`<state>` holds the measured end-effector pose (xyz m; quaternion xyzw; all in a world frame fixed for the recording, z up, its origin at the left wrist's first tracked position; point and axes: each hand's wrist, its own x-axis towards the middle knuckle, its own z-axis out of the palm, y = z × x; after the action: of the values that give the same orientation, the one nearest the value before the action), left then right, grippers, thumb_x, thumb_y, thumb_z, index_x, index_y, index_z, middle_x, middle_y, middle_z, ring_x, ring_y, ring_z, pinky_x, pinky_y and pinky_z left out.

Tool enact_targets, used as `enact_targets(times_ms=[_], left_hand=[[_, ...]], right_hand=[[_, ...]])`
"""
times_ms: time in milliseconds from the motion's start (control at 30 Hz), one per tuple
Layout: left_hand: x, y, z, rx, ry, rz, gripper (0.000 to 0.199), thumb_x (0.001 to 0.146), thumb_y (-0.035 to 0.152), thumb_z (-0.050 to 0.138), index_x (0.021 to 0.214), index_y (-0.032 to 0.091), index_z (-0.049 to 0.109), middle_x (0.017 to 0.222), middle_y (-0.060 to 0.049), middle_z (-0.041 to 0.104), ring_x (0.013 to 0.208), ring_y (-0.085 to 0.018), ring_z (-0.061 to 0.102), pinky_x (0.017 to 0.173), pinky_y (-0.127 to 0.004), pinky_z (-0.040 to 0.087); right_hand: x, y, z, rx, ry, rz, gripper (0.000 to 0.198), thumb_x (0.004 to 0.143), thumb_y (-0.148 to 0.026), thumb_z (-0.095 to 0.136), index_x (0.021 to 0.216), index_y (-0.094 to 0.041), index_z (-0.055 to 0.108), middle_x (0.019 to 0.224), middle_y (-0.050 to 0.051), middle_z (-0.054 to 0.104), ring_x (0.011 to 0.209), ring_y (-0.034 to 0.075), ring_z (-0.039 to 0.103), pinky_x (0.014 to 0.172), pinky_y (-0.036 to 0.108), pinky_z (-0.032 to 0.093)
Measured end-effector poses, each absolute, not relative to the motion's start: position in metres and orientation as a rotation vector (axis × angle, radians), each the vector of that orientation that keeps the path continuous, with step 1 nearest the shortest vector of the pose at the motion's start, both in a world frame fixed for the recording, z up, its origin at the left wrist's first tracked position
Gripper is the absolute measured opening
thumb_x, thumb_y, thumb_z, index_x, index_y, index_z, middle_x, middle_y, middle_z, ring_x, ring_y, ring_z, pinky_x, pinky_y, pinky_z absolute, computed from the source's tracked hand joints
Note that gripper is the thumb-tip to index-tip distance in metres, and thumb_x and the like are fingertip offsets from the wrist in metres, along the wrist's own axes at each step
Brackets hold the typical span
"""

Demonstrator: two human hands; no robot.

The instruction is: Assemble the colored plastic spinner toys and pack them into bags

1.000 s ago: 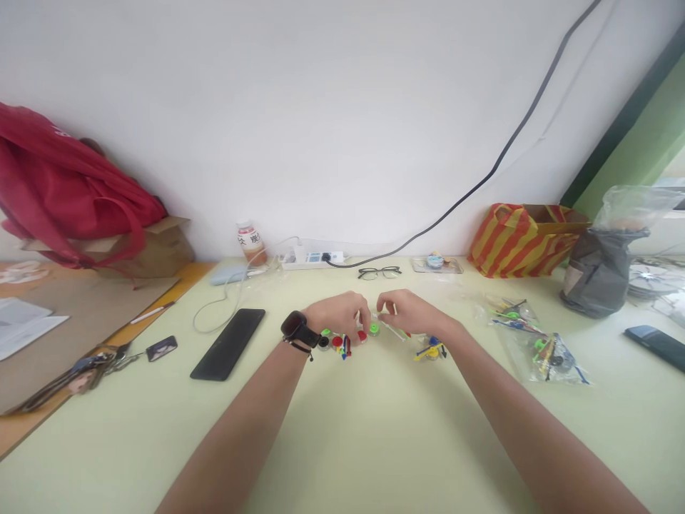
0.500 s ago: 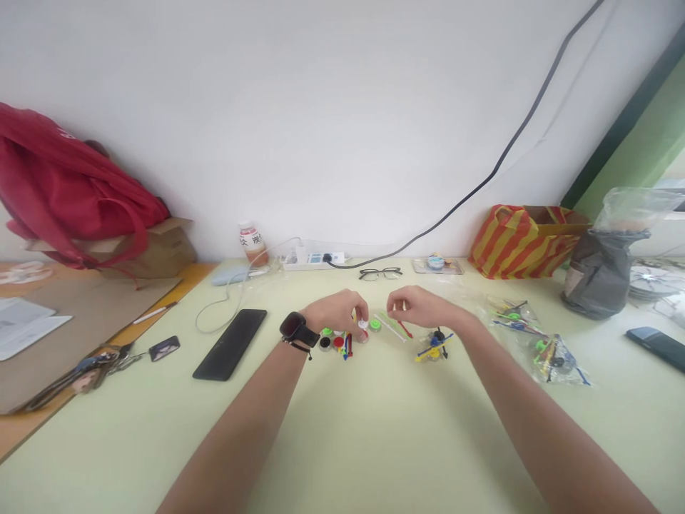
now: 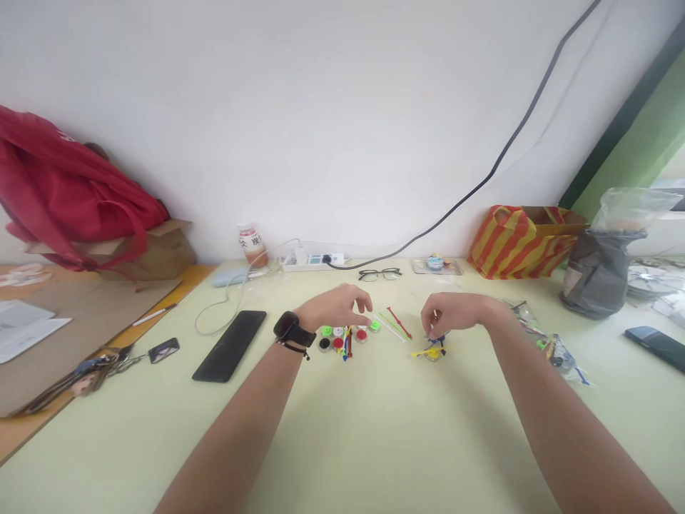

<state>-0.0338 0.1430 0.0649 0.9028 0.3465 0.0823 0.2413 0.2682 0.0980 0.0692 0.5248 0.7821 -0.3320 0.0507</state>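
My left hand [image 3: 342,305] hovers above a cluster of small round plastic caps, thumb and fingers apart with nothing between them. Under and beside it lie a red cap [image 3: 362,334], a green cap [image 3: 375,326], a black cap [image 3: 324,344] and a bundle of coloured sticks [image 3: 347,350]. Further right, my right hand [image 3: 449,313] reaches down with its fingertips pinched at a blue plastic stick [image 3: 437,340], mostly hidden by the fingers. Just below that hand sits a yellow piece [image 3: 429,353] with black parts. Between the hands lie a red stick [image 3: 399,323] and a white stick [image 3: 390,329].
Clear bags of parts [image 3: 559,357] lie beyond my right forearm. Glasses [image 3: 380,274], a power strip [image 3: 313,263] and a bottle [image 3: 252,246] stand along the wall. A black phone [image 3: 230,345] lies left, and a striped bag [image 3: 521,243] stands back right.
My right hand has moved right and down, from the loose sticks to the blue and yellow parts. My left hand has opened and lifted slightly off the caps, uncovering the red one.
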Motion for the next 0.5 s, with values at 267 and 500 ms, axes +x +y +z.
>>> enact_targets(times_ms=[267, 500], left_hand=[[-0.022, 0.129, 0.08, 2.297, 0.701, 0.417, 0.02, 0.086, 0.035, 0.073, 0.095, 0.018, 0.074, 0.095, -0.007, 0.075, 0.083, -0.019, 0.071, 0.069, -0.027, 0.052], [-0.006, 0.125, 0.08, 1.985, 0.633, 0.999, 0.034, 0.086, 0.037, 0.078, 0.102, 0.02, 0.054, 0.107, -0.009, 0.074, 0.091, -0.018, 0.073, 0.081, -0.031, 0.058]], right_hand=[[0.269, 0.09, 0.091, 1.797, 2.685, -1.267, 0.029, 0.087, -0.051, 0.065, 0.092, -0.023, 0.072, 0.097, 0.006, 0.068, 0.085, 0.021, 0.057, 0.072, 0.031, 0.045], [0.219, 0.101, 0.071, 1.715, 2.691, -2.491, 0.032, 0.08, -0.049, 0.076, 0.088, -0.022, 0.063, 0.079, 0.0, 0.054, 0.07, 0.015, 0.047, 0.07, 0.031, 0.041]])
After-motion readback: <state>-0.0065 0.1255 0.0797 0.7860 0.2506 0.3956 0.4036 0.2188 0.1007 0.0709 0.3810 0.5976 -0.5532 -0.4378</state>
